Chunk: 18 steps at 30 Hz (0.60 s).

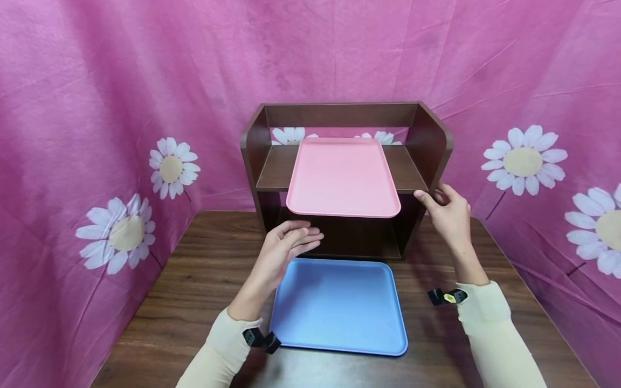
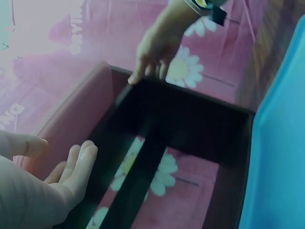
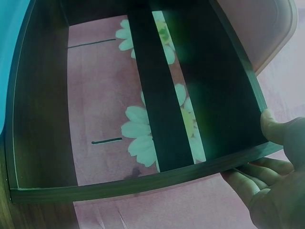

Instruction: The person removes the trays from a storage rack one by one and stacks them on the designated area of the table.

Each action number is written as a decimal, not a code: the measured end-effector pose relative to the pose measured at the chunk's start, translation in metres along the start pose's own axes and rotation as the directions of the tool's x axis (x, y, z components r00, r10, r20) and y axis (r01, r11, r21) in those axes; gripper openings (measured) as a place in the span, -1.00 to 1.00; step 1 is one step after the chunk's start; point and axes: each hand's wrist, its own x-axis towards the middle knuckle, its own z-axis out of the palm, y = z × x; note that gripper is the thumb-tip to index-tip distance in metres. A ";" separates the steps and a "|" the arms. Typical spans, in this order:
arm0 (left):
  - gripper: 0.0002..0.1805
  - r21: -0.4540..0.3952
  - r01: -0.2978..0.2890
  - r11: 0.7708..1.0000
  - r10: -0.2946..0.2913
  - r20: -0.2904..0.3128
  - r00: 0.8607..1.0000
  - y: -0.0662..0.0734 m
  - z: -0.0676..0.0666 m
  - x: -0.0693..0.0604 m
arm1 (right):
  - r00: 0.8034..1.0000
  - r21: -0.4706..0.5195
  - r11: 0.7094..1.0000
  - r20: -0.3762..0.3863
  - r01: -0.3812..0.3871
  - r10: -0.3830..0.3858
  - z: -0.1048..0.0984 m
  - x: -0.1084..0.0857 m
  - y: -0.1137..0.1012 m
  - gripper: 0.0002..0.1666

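Note:
A pink tray (image 1: 343,178) lies on the middle board of a dark brown shelf (image 1: 342,115), its near edge jutting out over the front. Below that edge, at the shelf's lower opening, my left hand (image 1: 283,248) is raised with relaxed fingers and nothing in it. My right hand (image 1: 448,215) grips the shelf's right side at the height of the middle board; in the right wrist view the thumb of the hand (image 3: 276,176) is on the front edge and the fingers are behind the side panel.
A blue tray (image 1: 339,307) lies flat on the wooden table (image 1: 170,307) in front of the shelf. Behind and at both sides hangs a pink cloth (image 1: 218,64) with large white flowers.

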 end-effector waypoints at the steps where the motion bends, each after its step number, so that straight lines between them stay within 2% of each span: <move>1: -0.62 -0.024 0.000 1.000 0.000 0.002 1.000 0.001 0.003 0.001 | 1.000 0.001 1.000 -0.003 0.002 -0.002 0.000 0.000 0.000 -0.45; 5: -0.61 -0.119 0.013 0.993 -0.010 0.024 1.000 0.004 0.015 0.002 | 1.000 -0.003 1.000 -0.004 -0.006 0.006 0.001 0.002 0.001 -0.47; 9: -0.66 -0.215 0.012 0.976 -0.003 0.043 0.999 0.005 0.026 0.003 | 1.000 -0.012 1.000 0.001 -0.010 0.010 0.001 0.001 0.001 -0.46; 18: -0.69 -0.352 -0.025 0.936 0.034 0.021 0.999 0.003 0.050 0.009 | 1.000 -0.027 1.000 -0.008 -0.010 0.010 0.000 -0.001 -0.002 -0.43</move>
